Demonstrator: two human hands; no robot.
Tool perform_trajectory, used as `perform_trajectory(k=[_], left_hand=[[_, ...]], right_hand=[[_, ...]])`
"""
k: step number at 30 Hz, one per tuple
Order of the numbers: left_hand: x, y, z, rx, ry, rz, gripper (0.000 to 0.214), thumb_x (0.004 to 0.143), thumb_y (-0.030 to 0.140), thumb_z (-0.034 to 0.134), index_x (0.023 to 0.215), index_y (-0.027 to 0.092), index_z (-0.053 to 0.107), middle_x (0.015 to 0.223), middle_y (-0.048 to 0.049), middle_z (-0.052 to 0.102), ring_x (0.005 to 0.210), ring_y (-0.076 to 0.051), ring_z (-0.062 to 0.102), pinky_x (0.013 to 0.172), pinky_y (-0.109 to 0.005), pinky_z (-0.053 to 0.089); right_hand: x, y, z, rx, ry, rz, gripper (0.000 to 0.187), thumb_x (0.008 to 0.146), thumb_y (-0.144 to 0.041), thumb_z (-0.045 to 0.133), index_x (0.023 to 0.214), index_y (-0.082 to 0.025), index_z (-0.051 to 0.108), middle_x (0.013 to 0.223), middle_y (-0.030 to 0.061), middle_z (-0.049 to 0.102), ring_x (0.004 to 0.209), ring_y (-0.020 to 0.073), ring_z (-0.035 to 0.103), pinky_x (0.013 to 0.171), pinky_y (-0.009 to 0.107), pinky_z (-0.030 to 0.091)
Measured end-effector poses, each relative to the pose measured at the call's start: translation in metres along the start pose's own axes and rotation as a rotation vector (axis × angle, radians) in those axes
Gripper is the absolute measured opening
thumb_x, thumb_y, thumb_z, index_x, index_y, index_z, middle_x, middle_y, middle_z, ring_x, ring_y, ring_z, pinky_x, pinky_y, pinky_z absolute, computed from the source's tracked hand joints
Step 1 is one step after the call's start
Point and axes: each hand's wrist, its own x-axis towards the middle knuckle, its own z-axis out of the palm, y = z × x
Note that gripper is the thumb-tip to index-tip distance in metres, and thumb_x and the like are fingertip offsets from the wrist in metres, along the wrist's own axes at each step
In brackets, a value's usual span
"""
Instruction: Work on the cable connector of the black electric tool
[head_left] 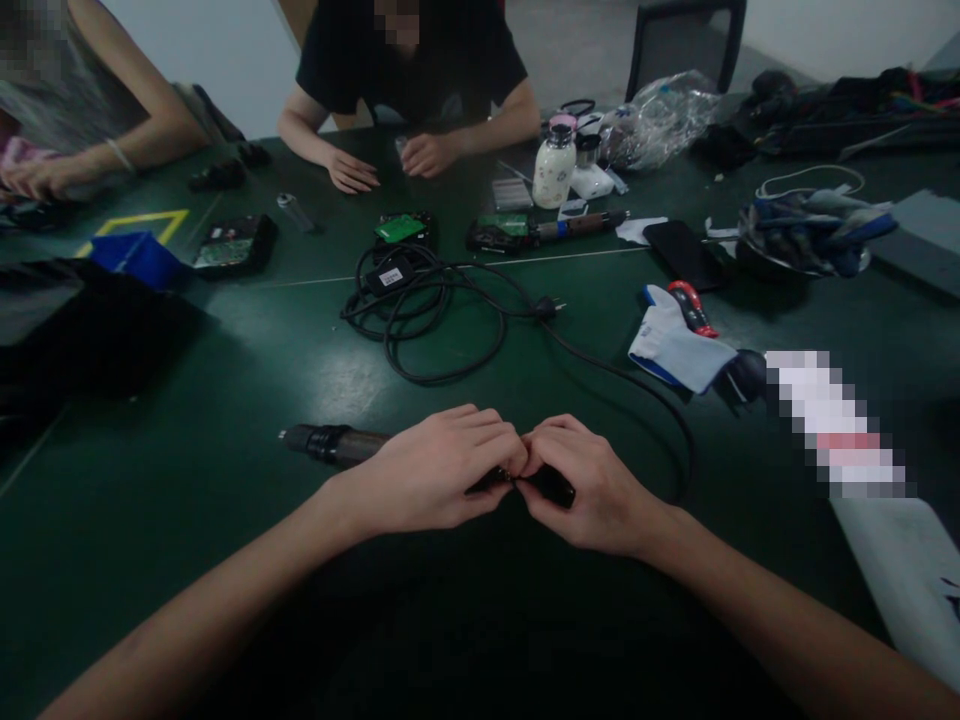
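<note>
My left hand (450,462) is closed around a dark, pen-shaped electric screwdriver (330,444), which lies low over the green table. Its narrow metal tip points left, out past my wrist. My right hand (589,480) is closed too, its fingertips pinching a small black piece (556,486) at the screwdriver's rear end. The fingertips of both hands meet there, so the join is mostly hidden. A black power cord (442,378) with an adapter box (391,276) and a plug (547,307) lies coiled beyond my hands. One length of it curves down on the right, toward my right forearm.
Across the table (247,350), a person in a dark shirt (412,70) holds a small clear object; another sits at left. Opened drives with green boards (401,228), a second screwdriver (577,228), a bottle (555,165), a phone (686,255), and gloves (679,345) lie around.
</note>
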Motion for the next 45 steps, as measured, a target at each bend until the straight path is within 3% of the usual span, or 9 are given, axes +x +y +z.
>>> perform_trajectory(k=[4, 9, 15, 20, 25, 35, 45], left_hand=[[0.0001, 0.0008, -0.0005, -0.013, -0.011, 0.001, 0.018, 0.091, 0.018, 0.065, 0.107, 0.022, 0.056, 0.105, 0.0001, 0.065, 0.099, -0.018, 0.060, 0.091, -0.035, 0.043], [0.0000, 0.0013, 0.0005, 0.024, 0.010, -0.001, 0.010, 0.098, 0.022, 0.062, 0.105, 0.022, 0.056, 0.103, -0.0004, 0.065, 0.097, -0.018, 0.060, 0.089, -0.035, 0.044], [-0.0004, 0.0008, 0.0001, -0.013, 0.003, 0.016, 0.019, 0.092, 0.017, 0.064, 0.109, 0.022, 0.057, 0.110, -0.0017, 0.066, 0.102, -0.019, 0.061, 0.093, -0.035, 0.045], [0.0004, 0.0012, 0.0001, 0.005, 0.017, -0.004, 0.012, 0.097, 0.021, 0.063, 0.108, 0.022, 0.057, 0.105, -0.0009, 0.066, 0.099, -0.018, 0.061, 0.091, -0.034, 0.044], [0.0003, 0.0020, -0.0011, -0.022, 0.001, -0.004, 0.021, 0.092, 0.017, 0.066, 0.109, 0.022, 0.056, 0.109, -0.0003, 0.066, 0.102, -0.018, 0.060, 0.093, -0.034, 0.043], [-0.0012, 0.0009, 0.0023, 0.016, 0.003, 0.011, 0.013, 0.098, 0.019, 0.061, 0.110, 0.022, 0.057, 0.105, -0.0005, 0.065, 0.098, -0.018, 0.061, 0.090, -0.035, 0.043], [-0.0005, 0.0020, -0.0004, -0.018, -0.011, -0.007, 0.019, 0.092, 0.018, 0.065, 0.109, 0.022, 0.056, 0.106, -0.0006, 0.065, 0.100, -0.019, 0.061, 0.092, -0.036, 0.044]], right_hand=[[0.0006, -0.0003, -0.0007, -0.010, -0.005, 0.006, 0.013, 0.091, -0.010, 0.063, 0.096, -0.021, 0.057, 0.090, 0.0019, 0.065, 0.085, 0.0203, 0.062, 0.097, 0.045, 0.046], [0.0006, -0.0006, -0.0008, -0.015, 0.002, -0.002, 0.013, 0.092, -0.010, 0.062, 0.096, -0.021, 0.056, 0.091, 0.0016, 0.064, 0.085, 0.0198, 0.062, 0.096, 0.044, 0.046], [-0.0001, -0.0002, -0.0003, -0.029, -0.002, 0.007, 0.012, 0.092, -0.011, 0.063, 0.095, -0.021, 0.055, 0.090, 0.0017, 0.064, 0.085, 0.0201, 0.062, 0.096, 0.044, 0.046], [-0.0005, -0.0006, -0.0004, -0.015, -0.001, 0.007, 0.015, 0.090, -0.010, 0.064, 0.095, -0.021, 0.056, 0.091, 0.0017, 0.065, 0.085, 0.0200, 0.062, 0.097, 0.044, 0.046], [-0.0003, -0.0010, -0.0012, -0.011, -0.002, 0.001, 0.014, 0.091, -0.010, 0.063, 0.096, -0.021, 0.056, 0.091, 0.0018, 0.064, 0.085, 0.0202, 0.062, 0.097, 0.044, 0.046], [0.0011, -0.0032, -0.0028, -0.024, -0.044, 0.007, 0.012, 0.093, -0.012, 0.061, 0.101, -0.021, 0.056, 0.095, 0.0037, 0.063, 0.092, 0.0223, 0.062, 0.097, 0.045, 0.046], [0.0013, -0.0035, -0.0030, -0.034, -0.031, 0.011, 0.017, 0.089, -0.009, 0.059, 0.100, -0.021, 0.055, 0.095, 0.0044, 0.063, 0.091, 0.0227, 0.060, 0.093, 0.044, 0.046]])
